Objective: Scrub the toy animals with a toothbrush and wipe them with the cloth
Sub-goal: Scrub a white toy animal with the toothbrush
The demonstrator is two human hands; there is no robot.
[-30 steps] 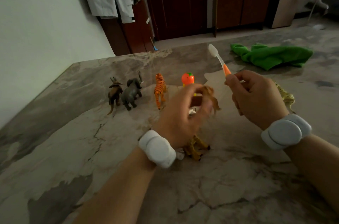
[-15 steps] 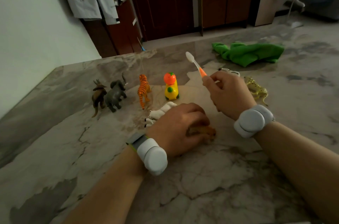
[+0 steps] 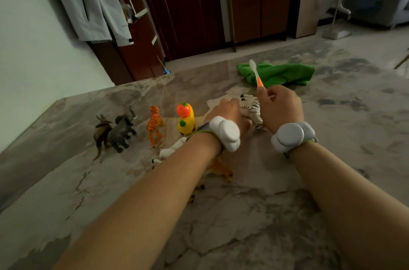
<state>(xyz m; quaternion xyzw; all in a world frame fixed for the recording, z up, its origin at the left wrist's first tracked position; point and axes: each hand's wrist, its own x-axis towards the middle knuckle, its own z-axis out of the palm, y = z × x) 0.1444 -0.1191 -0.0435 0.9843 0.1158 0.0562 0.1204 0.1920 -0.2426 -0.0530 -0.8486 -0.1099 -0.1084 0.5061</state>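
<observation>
1. On the grey marbled stone bench (image 3: 66,181), a brown horned toy animal (image 3: 102,131), a grey toy elephant (image 3: 123,130) and an orange striped toy tiger (image 3: 154,124) stand in a row.
2. The left hand (image 3: 228,112) closes its fingers (image 3: 232,102) on the black-and-white striped toy zebra (image 3: 251,108).
3. The right hand (image 3: 281,107), fist closed, holds the orange-and-white plastic toothbrush (image 3: 256,75) upright, in front of the crumpled green cloth (image 3: 285,74).
</observation>
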